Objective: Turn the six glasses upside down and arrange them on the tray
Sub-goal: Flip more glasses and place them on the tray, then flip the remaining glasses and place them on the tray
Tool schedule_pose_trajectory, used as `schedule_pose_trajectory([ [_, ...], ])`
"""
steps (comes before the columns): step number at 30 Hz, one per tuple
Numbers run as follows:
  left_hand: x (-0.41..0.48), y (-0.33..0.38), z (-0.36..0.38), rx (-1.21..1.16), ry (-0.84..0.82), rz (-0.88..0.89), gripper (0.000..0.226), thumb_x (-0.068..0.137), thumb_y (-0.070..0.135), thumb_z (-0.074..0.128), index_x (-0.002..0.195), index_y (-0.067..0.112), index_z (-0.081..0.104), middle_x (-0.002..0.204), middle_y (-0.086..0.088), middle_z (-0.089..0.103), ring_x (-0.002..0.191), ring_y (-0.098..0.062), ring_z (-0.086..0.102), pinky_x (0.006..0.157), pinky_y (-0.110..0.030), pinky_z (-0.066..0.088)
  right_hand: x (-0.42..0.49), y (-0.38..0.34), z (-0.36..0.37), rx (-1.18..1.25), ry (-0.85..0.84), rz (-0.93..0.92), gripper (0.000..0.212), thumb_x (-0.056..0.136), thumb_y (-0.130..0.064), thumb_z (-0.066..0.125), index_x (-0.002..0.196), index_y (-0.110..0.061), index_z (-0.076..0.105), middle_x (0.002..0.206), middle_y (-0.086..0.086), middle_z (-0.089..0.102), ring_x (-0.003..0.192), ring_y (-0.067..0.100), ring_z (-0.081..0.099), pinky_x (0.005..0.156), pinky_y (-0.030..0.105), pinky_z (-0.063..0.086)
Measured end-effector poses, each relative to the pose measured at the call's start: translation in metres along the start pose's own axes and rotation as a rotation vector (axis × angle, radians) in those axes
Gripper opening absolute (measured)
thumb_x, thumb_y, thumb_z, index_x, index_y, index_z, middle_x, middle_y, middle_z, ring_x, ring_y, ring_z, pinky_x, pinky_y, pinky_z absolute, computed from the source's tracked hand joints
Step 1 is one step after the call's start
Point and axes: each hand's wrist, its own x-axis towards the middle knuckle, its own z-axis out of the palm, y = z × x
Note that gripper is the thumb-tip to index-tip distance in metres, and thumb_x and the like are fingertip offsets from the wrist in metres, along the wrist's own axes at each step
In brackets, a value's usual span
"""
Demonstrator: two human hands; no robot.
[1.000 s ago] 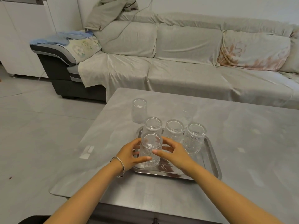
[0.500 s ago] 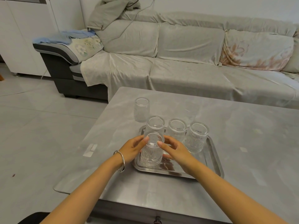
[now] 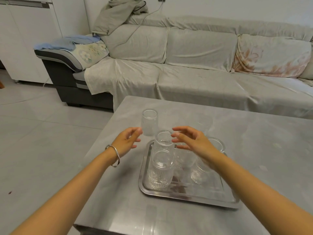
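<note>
Currently, by label:
Left hand (image 3: 127,142): fingers spread, holding nothing, over the tabletop (image 3: 254,141) beside the tray's far left corner.
Right hand (image 3: 194,142): fingers apart, empty, above the tray's far edge.
Tray (image 3: 186,195): steel, by the tabletop's near edge.
Front glass (image 3: 160,169): upside down at the tray's near left.
Second glass (image 3: 163,141): upside down just behind it.
Other glasses on the tray: partly hidden by the right hand.
Loose glass (image 3: 149,122): on the tabletop beyond the tray's far left corner.
</note>
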Motion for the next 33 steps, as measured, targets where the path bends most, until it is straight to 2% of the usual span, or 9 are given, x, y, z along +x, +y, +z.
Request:
schedule_pose_trajectory([
  [6, 0.055, 0.003, -0.009, 0.067, 0.074, -0.001, 0.050, 0.085, 0.039, 0.053, 0.130, 0.017, 0.044, 0.132, -0.006, 0.050, 0.110, -0.026, 0.056, 0.087, -0.035, 0.049, 0.065, -0.016, -0.009, -0.095, 0.006, -0.007, 0.024, 0.087, -0.020, 0.065, 0.111, -0.018, 0.063, 0.115, 0.010, 0.067, 0.105, 0.022, 0.067, 0.083, 0.028, 0.057],
  [11, 0.092, -0.011, -0.004, 0.113, 0.061, 0.004, 0.060, 0.082, 0.045, 0.055, 0.134, 0.022, 0.038, 0.141, -0.003, 0.044, 0.121, -0.026, 0.049, 0.098, -0.041, 0.044, 0.115, 0.003, -0.007, -0.229, -0.055, 0.075, 0.044, 0.084, -0.026, 0.069, 0.126, -0.017, 0.057, 0.125, 0.006, 0.061, 0.112, 0.020, 0.060, 0.090, 0.031, 0.053],
  [16, 0.116, -0.028, 0.000, 0.119, -0.013, 0.045, 0.070, 0.073, 0.053, 0.057, 0.135, 0.027, 0.037, 0.144, 0.001, 0.042, 0.126, -0.024, 0.045, 0.093, -0.033, 0.041, 0.151, 0.022, 0.002, -0.312, -0.152, 0.109, 0.063, 0.080, -0.030, 0.072, 0.137, -0.018, 0.047, 0.136, 0.001, 0.052, 0.119, 0.018, 0.053, 0.094, 0.030, 0.047],
  [19, 0.124, -0.036, 0.002, 0.087, -0.055, 0.068, 0.070, 0.065, 0.056, 0.059, 0.128, 0.035, 0.040, 0.140, 0.003, 0.044, 0.124, -0.022, 0.045, 0.092, -0.032, 0.043, 0.164, 0.029, 0.008, -0.318, -0.189, 0.111, 0.062, 0.081, -0.029, 0.071, 0.137, -0.017, 0.049, 0.138, 0.000, 0.053, 0.123, 0.019, 0.053, 0.101, 0.034, 0.046],
  [23, 0.126, -0.040, 0.006, 0.004, -0.054, 0.115, 0.047, 0.063, 0.057, 0.060, 0.107, 0.053, 0.042, 0.125, 0.015, 0.047, 0.113, -0.015, 0.045, 0.076, -0.014, 0.041, 0.172, 0.036, 0.012, -0.259, -0.202, 0.074, 0.049, 0.082, -0.024, 0.072, 0.129, -0.017, 0.059, 0.130, -0.001, 0.062, 0.115, 0.015, 0.060, 0.094, 0.026, 0.049],
  [25, 0.127, -0.041, 0.008, -0.011, -0.026, 0.125, 0.049, 0.064, 0.057, 0.060, 0.110, 0.051, 0.043, 0.125, 0.014, 0.047, 0.111, -0.014, 0.044, 0.074, -0.014, 0.040, 0.171, 0.038, 0.012, -0.238, -0.201, 0.076, 0.049, 0.081, -0.025, 0.072, 0.128, -0.019, 0.060, 0.127, -0.003, 0.063, 0.114, 0.014, 0.060, 0.091, 0.024, 0.051],
  [29, 0.126, -0.023, 0.012, -0.042, 0.016, 0.143, 0.053, 0.074, 0.049, 0.058, 0.123, 0.035, 0.045, 0.128, 0.007, 0.050, 0.111, -0.016, 0.049, 0.077, -0.020, 0.045, 0.168, 0.026, 0.013, -0.214, -0.163, 0.028, 0.050, 0.081, -0.023, 0.072, 0.129, -0.019, 0.058, 0.129, -0.002, 0.063, 0.110, 0.012, 0.062, 0.088, 0.021, 0.050],
  [31, 0.121, -0.005, 0.009, -0.113, 0.007, 0.174, 0.047, 0.073, 0.048, 0.057, 0.118, 0.036, 0.048, 0.117, 0.015, 0.054, 0.105, -0.011, 0.055, 0.068, -0.015, 0.050, 0.163, 0.013, 0.010, -0.161, -0.149, -0.023, 0.047, 0.079, -0.018, 0.075, 0.123, -0.024, 0.060, 0.124, -0.005, 0.064, 0.103, 0.008, 0.065, 0.076, 0.014, 0.053],
  [33, 0.112, 0.015, 0.005, -0.172, -0.008, 0.210, 0.042, 0.071, 0.052, 0.055, 0.111, 0.041, 0.051, 0.111, 0.020, 0.055, 0.097, -0.001, 0.058, 0.062, -0.012, 0.051, 0.155, -0.005, 0.006, -0.152, -0.132, -0.077, 0.045, 0.075, -0.020, 0.078, 0.115, -0.033, 0.061, 0.119, -0.011, 0.064, 0.102, 0.006, 0.065, 0.071, 0.010, 0.053],
])
